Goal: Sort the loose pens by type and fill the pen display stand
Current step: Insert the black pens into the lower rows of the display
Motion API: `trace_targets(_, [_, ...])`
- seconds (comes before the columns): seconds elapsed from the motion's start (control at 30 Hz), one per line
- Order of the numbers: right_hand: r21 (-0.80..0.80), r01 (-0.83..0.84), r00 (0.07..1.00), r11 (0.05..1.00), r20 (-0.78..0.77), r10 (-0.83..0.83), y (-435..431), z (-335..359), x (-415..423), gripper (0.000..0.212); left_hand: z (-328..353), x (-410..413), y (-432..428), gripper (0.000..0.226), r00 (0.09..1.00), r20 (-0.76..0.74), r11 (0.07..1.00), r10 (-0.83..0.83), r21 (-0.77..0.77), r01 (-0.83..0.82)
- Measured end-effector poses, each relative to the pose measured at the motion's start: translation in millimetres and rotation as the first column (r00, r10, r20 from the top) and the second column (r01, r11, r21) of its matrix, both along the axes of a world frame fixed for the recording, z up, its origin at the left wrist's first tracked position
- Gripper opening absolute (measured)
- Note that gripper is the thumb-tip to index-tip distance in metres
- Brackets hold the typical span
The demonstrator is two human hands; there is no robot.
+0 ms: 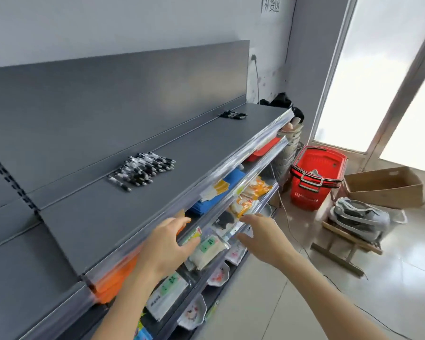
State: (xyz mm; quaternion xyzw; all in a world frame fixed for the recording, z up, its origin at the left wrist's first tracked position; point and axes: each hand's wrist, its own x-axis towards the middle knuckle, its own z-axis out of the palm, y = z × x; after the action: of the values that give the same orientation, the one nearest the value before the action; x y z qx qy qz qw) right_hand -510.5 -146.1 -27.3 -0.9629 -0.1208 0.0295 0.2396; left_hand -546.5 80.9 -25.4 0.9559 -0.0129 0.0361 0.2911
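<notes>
I see L hand (166, 244) & R hand (263, 238) lower center, fingers released, nothing held; loose pens (142, 170) piled on shelf (96, 217), center-left.

A large heap of loose pens (141, 171), black and white with clear barrels, lay flat and jumbled on the grey top shelf (103, 217), at nine o'clock from the view's middle. A smaller bundle of pens (233, 115), similar in look, lay well apart at two o'clock from the heap, near the shelf's far end.
</notes>
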Motion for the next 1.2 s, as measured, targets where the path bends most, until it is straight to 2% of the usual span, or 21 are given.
trace_targets(0.23, [0.052,0.158,0.987,0.986,0.023,-0.16,-72.7,0.1,74.1,0.038,3.2,97.4,-74.5,0.054,0.995,0.024,0.995,-0.1,0.02,0.099])
trace_targets(0.33, [0.054,0.169,0.985,0.984,0.032,-0.171,-92.7,-2.7,111.9,0.043,-2.0,141.6,-95.9,0.054,0.99,0.035,0.991,-0.134,0.01,0.133])
trace_targets(0.53, [0.03,0.172,0.982,0.985,0.069,-0.174,-119.1,-4.8,217.2,0.04,-3.3,251.5,-131.4,0.048,0.985,0.071,0.987,-0.155,-0.028,0.157])
trace_targets(0.63, [0.012,0.148,0.987,0.989,0.069,-0.148,-131.0,5.9,276.3,0.041,4.2,311.5,-143.2,0.038,0.989,0.077,0.989,-0.128,-0.063,0.133])
trace_targets(0.8, [-0.025,0.136,0.986,0.99,0.105,-0.132,-149.9,16.2,366.4,0.04,10.6,395.7,-155.3,0.05,0.99,0.081,0.993,-0.111,-0.026,0.114])
trace_targets(1.07, [0.029,0.07,0.989,0.997,0.127,-0.074,-160.6,17.8,476.4,0.042,4.3,477.3,-164.0,0.048,0.997,0.058,0.998,-0.052,-0.018,0.053])
trace_targets(1.2, [0.047,0.018,0.993,0.999,0.114,-0.023,-165.0,10.6,533.2,0.039,-3.8,518.4,-166.1,0.044,1.0,0.017,0.997,0.024,-0.073,-0.023])
